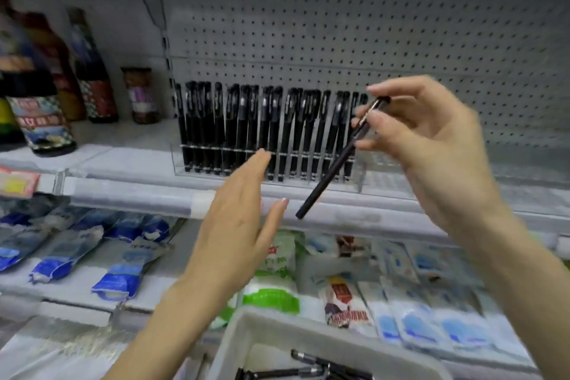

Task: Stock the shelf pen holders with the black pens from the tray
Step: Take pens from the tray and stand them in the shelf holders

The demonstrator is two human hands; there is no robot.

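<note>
Right hand [431,139] pinches slim black plastic pen [336,163] near cap, tip toward 7 o'clock, before clear acrylic shelf holder [180,163]; open room at its 3 o'clock end. Left hand [240,225] spread. Labels on dark bottles [46,102] unreadable.

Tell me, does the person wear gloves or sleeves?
No gloves. The left hand and right hand are bare, with no rings or watch showing. The arms are bare too, with no sleeves in view.

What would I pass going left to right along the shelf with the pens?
Dark bottles → small jar → row of black pens in the clear holder → right hand pinching one pen.
</note>
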